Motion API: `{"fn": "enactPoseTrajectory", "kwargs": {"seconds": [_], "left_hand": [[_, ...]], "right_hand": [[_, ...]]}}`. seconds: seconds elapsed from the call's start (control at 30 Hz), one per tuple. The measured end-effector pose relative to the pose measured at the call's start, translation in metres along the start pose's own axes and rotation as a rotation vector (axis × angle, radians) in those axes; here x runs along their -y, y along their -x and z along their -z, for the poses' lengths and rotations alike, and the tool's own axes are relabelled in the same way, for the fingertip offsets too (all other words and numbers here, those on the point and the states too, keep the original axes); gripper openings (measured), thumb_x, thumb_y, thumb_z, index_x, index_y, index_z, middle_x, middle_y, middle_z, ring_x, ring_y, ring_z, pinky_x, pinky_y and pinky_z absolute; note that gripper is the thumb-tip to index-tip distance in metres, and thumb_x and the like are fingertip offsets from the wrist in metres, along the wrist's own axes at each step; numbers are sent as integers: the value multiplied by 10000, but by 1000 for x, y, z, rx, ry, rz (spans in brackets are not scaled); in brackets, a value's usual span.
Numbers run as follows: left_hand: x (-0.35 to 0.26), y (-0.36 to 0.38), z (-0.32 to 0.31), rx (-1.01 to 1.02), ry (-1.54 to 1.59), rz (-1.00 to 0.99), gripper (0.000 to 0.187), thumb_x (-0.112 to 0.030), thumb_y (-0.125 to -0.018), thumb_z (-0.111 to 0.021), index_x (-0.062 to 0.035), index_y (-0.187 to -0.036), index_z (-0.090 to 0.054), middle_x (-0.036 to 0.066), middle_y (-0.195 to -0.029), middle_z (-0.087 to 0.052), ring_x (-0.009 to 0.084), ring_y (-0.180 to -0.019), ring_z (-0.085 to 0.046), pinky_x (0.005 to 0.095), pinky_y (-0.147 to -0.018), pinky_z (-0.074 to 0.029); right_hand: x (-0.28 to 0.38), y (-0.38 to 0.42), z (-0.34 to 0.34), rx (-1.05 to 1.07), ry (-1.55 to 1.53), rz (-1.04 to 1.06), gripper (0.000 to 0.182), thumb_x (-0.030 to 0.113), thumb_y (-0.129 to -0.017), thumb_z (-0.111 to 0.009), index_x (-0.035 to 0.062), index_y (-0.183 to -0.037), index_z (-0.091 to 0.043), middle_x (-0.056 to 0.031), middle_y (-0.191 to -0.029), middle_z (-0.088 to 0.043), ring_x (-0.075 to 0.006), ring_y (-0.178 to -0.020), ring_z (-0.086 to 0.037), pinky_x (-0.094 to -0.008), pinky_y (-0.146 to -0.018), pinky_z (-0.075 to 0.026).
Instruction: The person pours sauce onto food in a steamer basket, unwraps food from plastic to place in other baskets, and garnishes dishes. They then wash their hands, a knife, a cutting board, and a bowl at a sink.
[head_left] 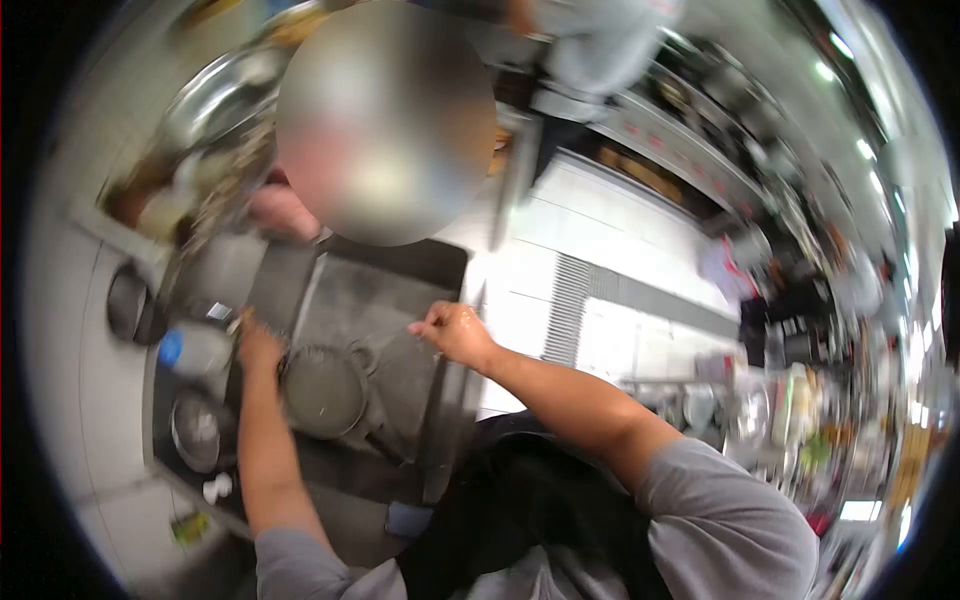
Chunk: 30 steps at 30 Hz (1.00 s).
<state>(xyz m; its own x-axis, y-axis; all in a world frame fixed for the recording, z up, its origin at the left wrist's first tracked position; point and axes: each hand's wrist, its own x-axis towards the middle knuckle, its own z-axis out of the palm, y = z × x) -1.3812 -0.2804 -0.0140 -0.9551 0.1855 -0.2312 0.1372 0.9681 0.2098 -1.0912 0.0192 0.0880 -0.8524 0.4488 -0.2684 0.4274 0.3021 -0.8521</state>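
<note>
Across the middle of the scene runs the dark metal counter (390, 290), its right edge meeting pale tiled floor (620, 250) with open room beyond. Near its left edge sits a round pan (322, 392), dark and shallow. The left hand (257, 345) hovers just left of the pan's rim; motion blur hides whether its fingers are apart. The right hand (455, 330) hangs over the counter's right edge, fingers pinched together, grasping nothing I can make out. A blue-capped bottle (192, 350) lies just left of the left hand.
</note>
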Motion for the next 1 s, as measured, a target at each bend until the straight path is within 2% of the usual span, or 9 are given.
{"fn": "enactPoseTrajectory", "kwargs": {"seconds": [0.1, 0.2, 0.3, 0.4, 0.57, 0.7, 0.83, 0.9, 1.0], "left_hand": [[48, -51, -67, -131, -165, -320, 635, -203, -953, -690, 18, -1501, -457, 224, -1549, -487, 391, -1365, -537, 441, -1148, -440], [-17, 15, -66, -361, 200, -468, 259, -229, -1054, -571, -6, -1138, -673, 245, -1045, -720, 437, -964, -688, 486, -826, -534], [-104, 117, -88, -421, 319, -611, 277, -225, -1033, -607, 27, -921, -635, 222, -825, -676, 405, -742, -628, 496, -703, -488], [-189, 219, -138, -193, 503, -776, 247, -186, -970, -613, 17, -829, -597, 195, -712, -607, 307, -627, -515, 451, -624, -452], [-360, 429, -195, -1, 572, -1269, 185, -70, -780, -577, 5, -669, -450, 195, -614, -482, 284, -552, -403, 458, -542, -378], [-449, 593, -220, 199, 564, -1557, 240, -88, -763, -596, -7, -630, -414, 186, -566, -430, 278, -515, -402, 472, -509, -346], [-512, 721, -265, 438, 419, -1658, 263, -128, -808, -677, -15, -677, -479, 133, -604, -515, 220, -548, -464, 421, -538, -409], [-538, 793, -273, 631, 489, -1654, 222, -209, -875, -730, -5, -883, -643, 124, -760, -629, 221, -658, -576, 382, -637, -494], [-582, 872, -284, 767, 508, -1564, 384, -293, -916, -758, -1, -1158, -699, 162, -958, -696, 279, -834, -678, 385, -776, -542]], "right_hand": [[-59, 66, 73, -209, 180, 7, 400, 390, -942, -644, 48, -741, -699, -200, -797, -704, -408, -761, -675, -500, -747, -551], [-124, 164, 139, -388, 277, -184, 273, 274, -822, -617, 22, -735, -673, -234, -818, -700, -441, -797, -672, -518, -763, -552], [-221, 295, 165, -696, 215, -298, 299, 281, -814, -617, -4, -731, -651, -249, -781, -679, -450, -768, -659, -526, -738, -544], [-282, 454, 166, -902, 70, -464, 311, 281, -797, -620, -24, -740, -641, -260, -729, -637, -441, -703, -629, -525, -685, -513], [-368, 708, 80, -1311, -52, -705, 314, 253, -796, -654, -47, -716, -606, -252, -659, -575, -346, -594, -579, -486, -594, -461], [-399, 872, -34, -1690, -177, -972, 293, 224, -813, -668, -13, -668, -573, -124, -582, -558, -191, -566, -506, -431, -541, -428], [-406, 986, -161, -1976, -267, -1308, 320, 236, -826, -677, -36, -673, -605, -178, -597, -601, -257, -566, -550, -480, -571, -435], [-404, 1026, -211, -1914, -417, -1638, 314, 250, -834, -686, -39, -719, -647, -191, -680, -655, -284, -652, -632, -464, -661, -502], [-415, 1054, -298, -2027, -396, -1601, 306, 220, -849, -688, -30, -682, -634, -140, -617, -632, -266, -558, -608, -440, -572, -492]]}}
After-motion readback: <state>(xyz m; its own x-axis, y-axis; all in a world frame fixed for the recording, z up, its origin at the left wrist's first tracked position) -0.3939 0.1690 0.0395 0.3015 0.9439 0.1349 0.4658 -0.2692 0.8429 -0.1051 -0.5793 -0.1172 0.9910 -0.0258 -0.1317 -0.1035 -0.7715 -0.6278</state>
